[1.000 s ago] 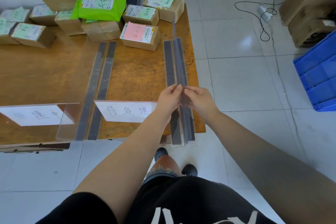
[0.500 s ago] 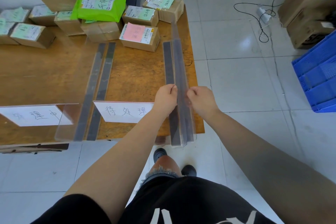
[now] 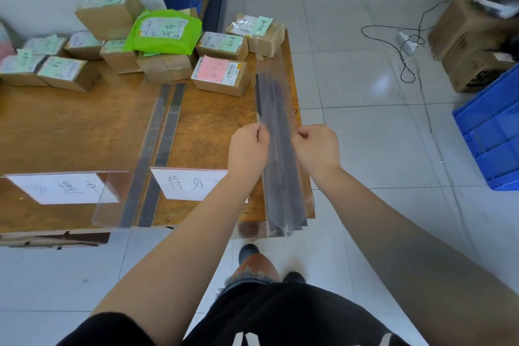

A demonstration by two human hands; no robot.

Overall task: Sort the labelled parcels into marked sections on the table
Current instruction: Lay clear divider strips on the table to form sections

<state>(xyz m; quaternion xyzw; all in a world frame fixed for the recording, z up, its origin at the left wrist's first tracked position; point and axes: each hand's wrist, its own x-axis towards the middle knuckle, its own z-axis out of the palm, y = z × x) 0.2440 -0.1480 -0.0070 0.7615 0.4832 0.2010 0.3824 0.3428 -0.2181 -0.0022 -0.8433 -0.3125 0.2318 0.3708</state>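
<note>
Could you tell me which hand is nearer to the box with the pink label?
The left. The left hand sits just below and slightly right of the box with the pink label; the right hand is farther right, across the clear divider.

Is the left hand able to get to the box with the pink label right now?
Probably not straight away. The left hand is closed on the clear divider, sharing it with the right hand. Once it lets go, bare table leads to the box with the pink label.
</note>
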